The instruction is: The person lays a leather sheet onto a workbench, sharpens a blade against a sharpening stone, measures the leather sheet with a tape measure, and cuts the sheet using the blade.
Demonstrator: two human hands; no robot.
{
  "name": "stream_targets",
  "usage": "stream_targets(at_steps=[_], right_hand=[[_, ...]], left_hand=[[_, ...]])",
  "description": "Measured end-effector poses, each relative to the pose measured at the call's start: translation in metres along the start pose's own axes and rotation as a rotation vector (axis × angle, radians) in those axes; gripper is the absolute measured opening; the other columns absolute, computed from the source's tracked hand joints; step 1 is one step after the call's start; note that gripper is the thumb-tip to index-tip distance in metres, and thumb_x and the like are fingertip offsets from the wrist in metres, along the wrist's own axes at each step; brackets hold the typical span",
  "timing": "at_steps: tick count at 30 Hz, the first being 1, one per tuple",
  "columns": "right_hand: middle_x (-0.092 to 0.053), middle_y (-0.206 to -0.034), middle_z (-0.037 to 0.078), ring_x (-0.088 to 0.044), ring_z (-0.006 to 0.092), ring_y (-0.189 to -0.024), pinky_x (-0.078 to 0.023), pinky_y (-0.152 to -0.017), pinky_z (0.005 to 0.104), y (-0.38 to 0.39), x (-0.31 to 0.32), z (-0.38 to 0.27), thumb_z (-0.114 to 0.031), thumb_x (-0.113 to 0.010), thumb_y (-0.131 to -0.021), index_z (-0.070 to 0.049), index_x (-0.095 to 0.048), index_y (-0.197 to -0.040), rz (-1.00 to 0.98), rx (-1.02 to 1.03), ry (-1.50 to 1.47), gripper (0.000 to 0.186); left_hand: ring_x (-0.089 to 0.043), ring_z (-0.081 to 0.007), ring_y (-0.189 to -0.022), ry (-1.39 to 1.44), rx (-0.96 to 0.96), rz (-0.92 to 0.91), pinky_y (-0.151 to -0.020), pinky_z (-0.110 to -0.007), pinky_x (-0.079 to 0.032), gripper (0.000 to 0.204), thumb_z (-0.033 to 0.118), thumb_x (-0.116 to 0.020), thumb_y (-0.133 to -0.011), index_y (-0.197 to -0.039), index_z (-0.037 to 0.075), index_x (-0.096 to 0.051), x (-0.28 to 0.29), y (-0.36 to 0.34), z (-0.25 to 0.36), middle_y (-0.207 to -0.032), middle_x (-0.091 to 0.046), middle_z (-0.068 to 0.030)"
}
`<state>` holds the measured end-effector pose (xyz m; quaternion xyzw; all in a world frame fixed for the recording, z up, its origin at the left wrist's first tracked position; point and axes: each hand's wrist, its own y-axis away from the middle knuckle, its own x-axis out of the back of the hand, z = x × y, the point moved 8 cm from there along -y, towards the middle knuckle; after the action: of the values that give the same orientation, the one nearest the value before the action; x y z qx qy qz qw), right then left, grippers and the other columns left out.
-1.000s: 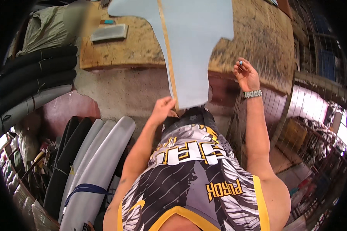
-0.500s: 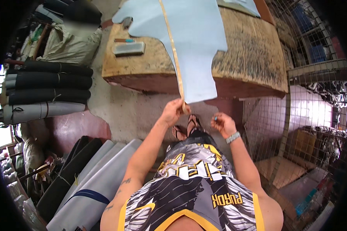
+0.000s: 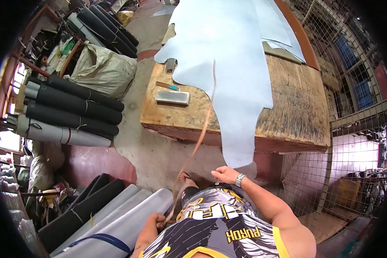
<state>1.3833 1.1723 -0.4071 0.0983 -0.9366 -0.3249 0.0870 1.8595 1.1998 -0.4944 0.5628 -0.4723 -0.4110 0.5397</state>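
Observation:
A large pale-blue irregular sheet [image 3: 236,86] lies over a worn wooden table [image 3: 292,107], its narrow end hanging past the near edge. A long thin tan strip [image 3: 202,133] runs from the sheet down to my left hand [image 3: 160,220], which is closed on it beside my left hip. My right hand [image 3: 223,174] is closed just below the hanging end of the sheet; what is inside it is too small to make out. A grey block [image 3: 172,96] and a tool with a turquoise part [image 3: 170,87] lie on the table's left side, near the sheet.
Black and grey rolls [image 3: 73,107] are stacked at the left, below a pale sack [image 3: 101,71]. More rolls [image 3: 139,219] stand at lower left. More sheets [image 3: 279,30] lie at the table's back right. A wire mesh partition [image 3: 350,142] runs along the right.
My left hand has pulled down and left to my hip, drawing the strip away from the sheet's left edge into a sagging curve. My right hand moved down and inward. The table appears farther right.

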Motion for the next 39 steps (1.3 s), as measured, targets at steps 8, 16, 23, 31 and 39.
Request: stream_targets(at_steps=[8,16,23,31,39], right_hand=[[-0.072,-0.081,0.005,-0.064,0.0114,-0.073,-0.053,-0.067,0.0315,-0.120,-0.096,-0.139,-0.051,-0.057,-0.101,-0.002,-0.076,-0.096,-0.145,0.004,0.081,0.052],[-0.073,-0.076,0.010,-0.069,0.0183,-0.071,-0.054,-0.068,0.0332,-0.242,-0.200,-0.330,-0.053,-0.056,-0.101,0.002,-0.073,-0.087,-0.069,0.267,-0.173,0.059],[-0.066,-0.071,0.016,-0.066,0.0229,-0.063,-0.051,-0.060,0.0387,-0.293,-0.202,-0.429,-0.025,-0.069,-0.092,0.000,-0.067,-0.088,-0.015,0.623,0.159,0.025],[-0.061,-0.070,-0.001,-0.053,0.0060,-0.063,-0.041,-0.055,0.0269,-0.337,-0.185,-0.534,-0.028,-0.066,-0.102,-0.001,-0.060,-0.087,-0.559,0.586,-0.225,0.032],[-0.063,-0.080,0.003,-0.053,0.0090,-0.063,-0.040,-0.054,0.0260,-0.347,0.097,-0.686,-0.013,-0.074,-0.088,0.001,-0.064,-0.102,-0.079,0.994,-0.834,0.022]], left_hand=[[-0.071,-0.0230,-0.080,1.091,-0.980,-0.213,-0.080,-0.039,-0.058,0.026,0.020,-0.057,-0.104,-0.100,-0.002,-0.069,0.193,0.011,0.054,-0.084,-0.071,-0.0117],[-0.071,-0.0269,-0.090,1.108,-1.180,-0.128,-0.087,-0.040,-0.057,0.025,0.017,-0.060,-0.104,-0.110,-0.006,-0.068,0.341,0.149,0.103,-0.097,-0.073,-0.0146],[-0.069,-0.0260,-0.109,0.714,-1.111,-0.121,-0.101,-0.035,-0.052,0.040,0.007,-0.066,-0.089,-0.126,-0.007,-0.064,0.450,0.117,0.089,-0.117,-0.071,-0.0160],[-0.057,-0.0343,-0.129,1.560,-1.715,-0.249,-0.105,-0.053,-0.048,0.041,0.031,-0.061,-0.099,-0.136,0.013,-0.057,0.709,0.218,0.085,-0.144,-0.059,-0.0113],[-0.065,-0.0197,-0.093,1.439,-1.546,0.403,-0.081,-0.035,-0.056,0.027,0.031,-0.052,-0.107,-0.091,0.012,-0.061,0.996,0.366,0.070,-0.100,-0.066,-0.0042]])
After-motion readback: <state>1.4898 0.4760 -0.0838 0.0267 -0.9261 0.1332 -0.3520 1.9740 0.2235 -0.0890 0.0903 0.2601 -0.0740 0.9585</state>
